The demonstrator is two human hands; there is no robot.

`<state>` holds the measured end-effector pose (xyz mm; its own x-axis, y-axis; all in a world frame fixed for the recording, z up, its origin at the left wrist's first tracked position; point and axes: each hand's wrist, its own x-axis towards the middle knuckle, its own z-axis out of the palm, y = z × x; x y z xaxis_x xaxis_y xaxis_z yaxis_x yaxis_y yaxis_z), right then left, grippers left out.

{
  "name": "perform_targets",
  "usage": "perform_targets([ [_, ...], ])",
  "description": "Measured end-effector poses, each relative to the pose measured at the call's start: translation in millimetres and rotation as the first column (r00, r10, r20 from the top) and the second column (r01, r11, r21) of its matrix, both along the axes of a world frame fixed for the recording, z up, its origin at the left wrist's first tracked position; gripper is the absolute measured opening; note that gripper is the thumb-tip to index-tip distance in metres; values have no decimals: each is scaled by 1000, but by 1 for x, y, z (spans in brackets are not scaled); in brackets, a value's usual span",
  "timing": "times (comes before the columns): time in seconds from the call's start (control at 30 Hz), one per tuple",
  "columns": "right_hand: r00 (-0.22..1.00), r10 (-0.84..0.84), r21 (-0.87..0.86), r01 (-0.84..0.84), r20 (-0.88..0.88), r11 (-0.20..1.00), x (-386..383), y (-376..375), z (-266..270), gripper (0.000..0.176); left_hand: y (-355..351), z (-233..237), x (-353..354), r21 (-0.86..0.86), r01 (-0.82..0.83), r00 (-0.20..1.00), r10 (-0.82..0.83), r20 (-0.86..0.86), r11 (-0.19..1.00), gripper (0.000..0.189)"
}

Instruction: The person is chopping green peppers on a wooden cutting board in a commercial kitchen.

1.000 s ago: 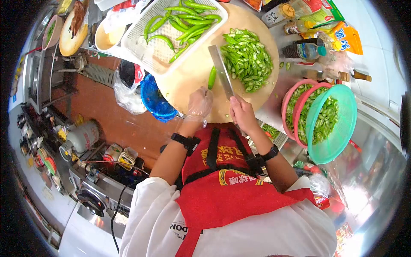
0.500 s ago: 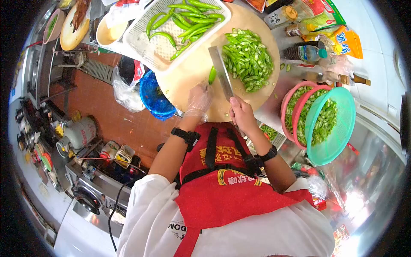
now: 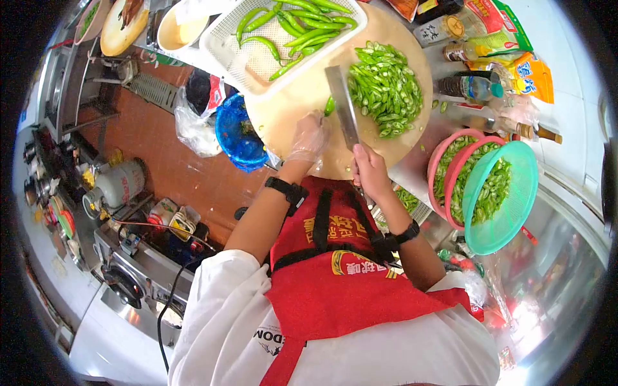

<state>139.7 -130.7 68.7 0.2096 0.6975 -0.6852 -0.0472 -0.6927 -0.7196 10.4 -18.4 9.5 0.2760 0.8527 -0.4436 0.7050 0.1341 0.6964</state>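
My left hand [image 3: 310, 138], in a clear plastic glove, has its fingers closed on a green chili pepper [image 3: 329, 106], whose end sticks out towards the blade. In my right hand [image 3: 370, 168] is the handle of a cleaver [image 3: 342, 106], its blade just right of the pepper. Both hands are over the near part of a round cutting board [image 3: 283, 122]. A heap of sliced green chilies [image 3: 386, 90] lies right of the blade. Whole chilies [image 3: 299, 29] sit in a white plastic basket [image 3: 248, 90] at the board's far left.
Red and green colanders [image 3: 512, 235] with sliced chilies stand at right. Bottles [image 3: 467, 87] and seasoning bags [image 3: 534, 77] line the right wall. Left of the board is a blue-lined bin [image 3: 228, 138]; a gas cylinder [image 3: 122, 183] stands farther left.
The whole view has shifted, so the board and basket appear farther right and slightly higher. Less of the chili shows beyond my left fingers. Both hands keep their holds.
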Motion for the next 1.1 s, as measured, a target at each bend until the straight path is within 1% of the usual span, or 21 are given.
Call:
perform_targets([
  [0.07, 999, 34, -57, -36, -30, 998, -1, 5, -3, 37, -1, 8, 3, -10, -3, 1000, 3, 8, 1000, 23],
  [0.17, 1000, 10, -36, -11, -22, 999, -2, 7, 14, 36, -2, -4, 0, 167, 87, 996, -82, -33, 982, 20],
  [0.27, 1000, 14, 18, -15, 18, 1000, -4, 1, -3, 41, -2, -14, 2, 24, -41, 997, 40, 64, 999, 21],
  [0.37, 1000, 26, -135, -27, -11, 991, -2, 7, 7, 42, 0, -11, 1, 80, 21, 1000, -23, 15, 997, 22],
  [0.47, 998, 39, 11, -39, 53, 999, -5, -1, 7, 42, -1, -10, 0, 81, -5, 998, 0, 56, 997, 24],
  [0.57, 997, 71, -35, -71, 7, 997, -5, 3, -3, 42, 2, -11, 3, -109, -41, 999, 41, -6, 993, 26],
  [0.67, 995, 93, -58, -91, 32, 994, -3, 4, 12, 42, 1, -10, 1, 72, -20, 1000, 21, -12, 997, 26],
  [0.77, 992, 103, -37, -101, 69, 994, -5, 2, -3, 39, 0, 0, 2, 26, -61, 998, 61, 19, 998, 26],
  [0.87, 998, 58, -120, -56, 14, 991, -3, 6, 7, 37, 0, -2, 1, 58, -62, 998, 63, -8, 996, 26],
  [0.97, 998, 51, 34, -52, 30, 998, -4, 1, 9, 38, 1, -6, -2, 99, -8, 1000, 9, -4, 995, 21],
  [1.07, 996, 85, -98, -84, 4, 992, 6, 1, -14, 39, -2, 1, -13, 189, -8, 999, -1, 45, 982, 23],
  [1.1, 997, 77, -93, -79, -27, 993, 14, 3, -15, 40, -2, 6, -24, 157, -70, 996, 59, 73, 985, 24],
])
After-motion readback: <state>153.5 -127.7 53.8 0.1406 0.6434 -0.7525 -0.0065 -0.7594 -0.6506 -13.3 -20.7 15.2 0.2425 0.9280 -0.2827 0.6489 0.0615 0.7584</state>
